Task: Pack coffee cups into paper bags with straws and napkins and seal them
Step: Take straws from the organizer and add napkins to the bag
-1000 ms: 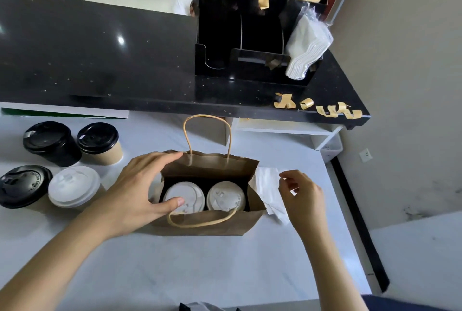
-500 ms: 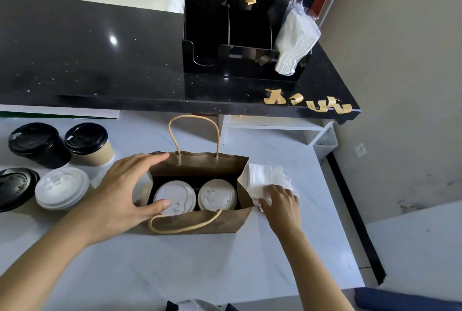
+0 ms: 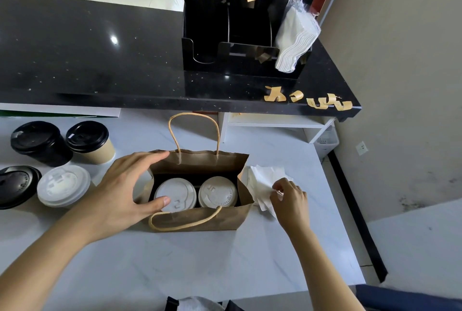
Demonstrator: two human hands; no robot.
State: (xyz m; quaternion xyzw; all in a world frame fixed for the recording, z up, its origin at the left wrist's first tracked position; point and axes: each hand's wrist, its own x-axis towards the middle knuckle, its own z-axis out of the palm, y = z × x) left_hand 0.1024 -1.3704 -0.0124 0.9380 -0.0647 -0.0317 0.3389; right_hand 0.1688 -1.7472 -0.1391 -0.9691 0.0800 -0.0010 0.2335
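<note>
Item: paper bag [image 3: 197, 219], brown, upright on the white counter [image 3: 175, 265], mouth open, long axis left to right, containing two white-lidded coffee cups [image 3: 176, 194] side by side; no straw visible inside. Napkins [image 3: 262, 183], white, on the counter just right of the bag, pinched by the curled fingers [image 3: 281, 185] of the right hand [image 3: 291, 202], the nearer hand. Left hand [image 3: 122, 192] spans the bag's left end, fingers spread, holding the mouth open; four more lidded cups [image 3: 63, 185] stand left.
</note>
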